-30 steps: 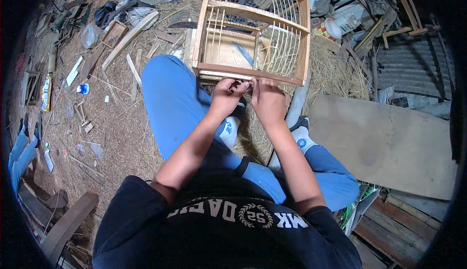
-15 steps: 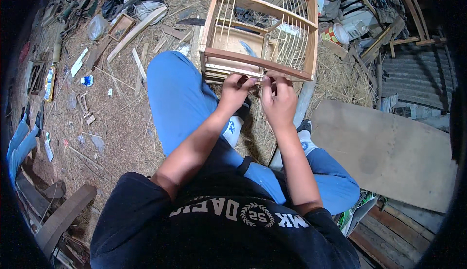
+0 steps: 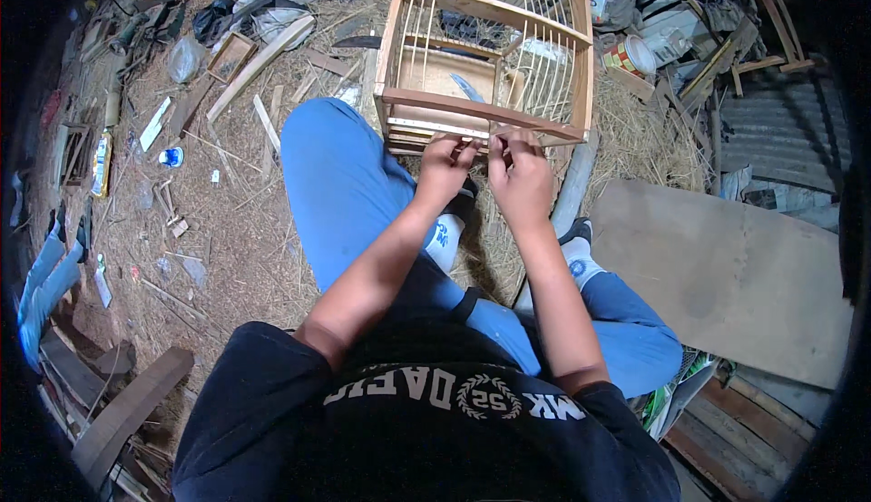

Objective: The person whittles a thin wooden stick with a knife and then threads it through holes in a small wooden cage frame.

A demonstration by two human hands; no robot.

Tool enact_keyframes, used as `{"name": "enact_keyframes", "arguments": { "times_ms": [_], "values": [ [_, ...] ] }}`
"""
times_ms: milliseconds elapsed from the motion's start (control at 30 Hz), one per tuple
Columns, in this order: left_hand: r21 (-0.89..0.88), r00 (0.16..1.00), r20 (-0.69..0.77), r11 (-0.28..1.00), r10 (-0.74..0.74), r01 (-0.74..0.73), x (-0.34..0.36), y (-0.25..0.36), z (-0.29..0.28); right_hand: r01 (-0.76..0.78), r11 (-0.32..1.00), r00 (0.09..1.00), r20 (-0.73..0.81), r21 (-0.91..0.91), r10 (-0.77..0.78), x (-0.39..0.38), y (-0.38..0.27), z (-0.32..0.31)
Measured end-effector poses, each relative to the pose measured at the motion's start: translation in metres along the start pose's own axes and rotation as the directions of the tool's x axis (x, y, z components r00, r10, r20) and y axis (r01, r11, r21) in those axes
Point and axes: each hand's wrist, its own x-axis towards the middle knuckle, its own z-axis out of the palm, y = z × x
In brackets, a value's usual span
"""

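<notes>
A wooden birdcage (image 3: pixel 435 107) with thin upright bars stands in front of my crossed legs. Both of my hands are at its near lower edge, close together. My left hand (image 3: pixel 445 175) has thumb and fingers pinched at the pale lower strip of the cage. Just to the right, my right hand (image 3: pixel 523 180) is bent in a pinch at the same edge. Whatever small piece sits between the fingertips is hidden or too small to name. Inside the cage, on its wooden floor, lies a curved blue piece (image 3: pixel 466 87).
A large flat board (image 3: pixel 717 275) lies to my right. Wood offcuts (image 3: pixel 259 67), a small wooden tray (image 3: pixel 232 56) and a blue-and-white lid (image 3: pixel 171 156) are scattered on the straw-covered ground at left. A bucket (image 3: pixel 630 56) and piled scrap stand beyond the cage at right.
My view has shifted slightly. Both hands stay at the cage's lower edge, with the fingertips moved only a little; the cage looks unmoved.
</notes>
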Motion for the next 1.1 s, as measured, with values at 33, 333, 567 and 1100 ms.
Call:
{"name": "enact_keyframes", "arguments": {
  "times_ms": [33, 333, 567, 1100],
  "values": [
    [0.006, 1.000, 0.010, 1.000, 0.006, -0.006, 0.001, 0.000, 0.000, -0.009, 1.000, 1.000, -0.009, 0.000, 0.009, 0.000, -0.002, -0.003],
    [0.113, 0.975, -0.052, 0.971, 0.216, -0.209, 0.006, -0.004, -0.007, -0.117, 0.993, 0.991, 0.065, 0.027, 0.115, -0.001, -0.002, -0.006],
    [-0.056, 0.981, -0.004, 0.979, 0.195, -0.195, 0.007, 0.016, -0.006, -0.152, 0.988, 0.985, 0.081, 0.020, 0.150, -0.003, 0.006, -0.008],
    [0.482, 0.908, 0.327, 0.780, 0.262, -0.399, 0.029, 0.007, -0.025, -0.025, 0.943, 0.990, -0.123, 0.332, 0.069, 0.005, -0.004, -0.064]
  ]
}}
